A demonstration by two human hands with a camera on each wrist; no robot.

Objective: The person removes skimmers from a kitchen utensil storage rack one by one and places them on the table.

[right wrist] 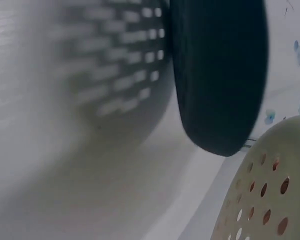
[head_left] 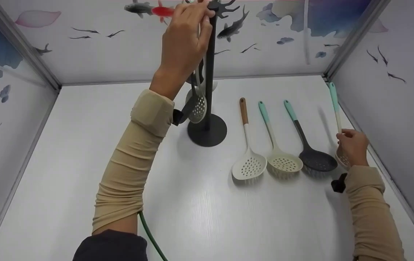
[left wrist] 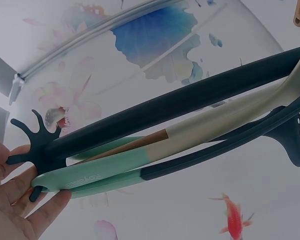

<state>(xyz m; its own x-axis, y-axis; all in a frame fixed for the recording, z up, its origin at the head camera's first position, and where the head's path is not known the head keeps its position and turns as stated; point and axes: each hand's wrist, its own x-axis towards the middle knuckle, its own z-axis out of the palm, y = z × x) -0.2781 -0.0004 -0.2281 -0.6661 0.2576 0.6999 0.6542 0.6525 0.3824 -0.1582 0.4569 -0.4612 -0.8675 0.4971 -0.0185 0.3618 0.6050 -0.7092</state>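
Note:
My left hand (head_left: 187,40) is at the top of a black utensil stand (head_left: 209,72). In the left wrist view its fingers (left wrist: 45,212) surround the hooked top and pinch the mint-green end of a slotted spoon (left wrist: 105,167), which is looped over a hook. My right hand (head_left: 353,145) grips another slotted spoon (head_left: 333,96) low on its beige shaft, at the far right. Its perforated beige bowl (right wrist: 270,195) appears in the right wrist view, beside the dark bowl of a black skimmer (right wrist: 217,75).
On the table (head_left: 192,217) lie a white skimmer with a brown handle (head_left: 249,165), a beige skimmer (head_left: 285,162) and a black skimmer (head_left: 317,160). Other utensils hang from the stand, above its round base (head_left: 207,136). Printed panels (head_left: 98,54) wall the table on three sides.

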